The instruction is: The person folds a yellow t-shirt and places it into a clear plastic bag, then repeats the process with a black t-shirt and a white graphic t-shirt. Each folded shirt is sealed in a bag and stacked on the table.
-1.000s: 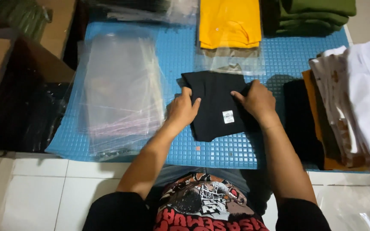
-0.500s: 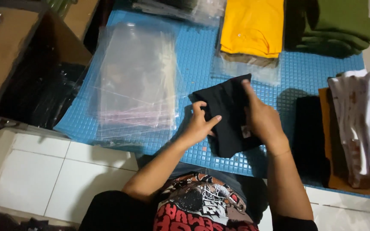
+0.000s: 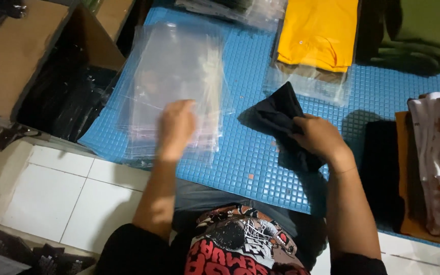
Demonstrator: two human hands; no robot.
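Since the earlier frame, left hand (image 3: pixel 175 127) has left the folded black cloth garment (image 3: pixel 281 122) and now lies, blurred, over the stack of clear plastic sleeves (image 3: pixel 179 76); its fingers cannot be judged. Right hand (image 3: pixel 318 136) is clamped on the garment, lifted off the blue studded mat (image 3: pixel 245 153). Open brown cardboard box (image 3: pixel 21 56) at left holds dark bagged items.

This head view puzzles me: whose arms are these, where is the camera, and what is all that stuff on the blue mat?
The camera sits on a person's head and looks down, so the arms are their own. The right hand grips a folded black garment above the blue mat. The left hand, blurred, is over a stack of clear plastic bags. Farther off lie a yellow shirt and green clothes. A pile of clothes lies on the right, a cardboard box on the left.
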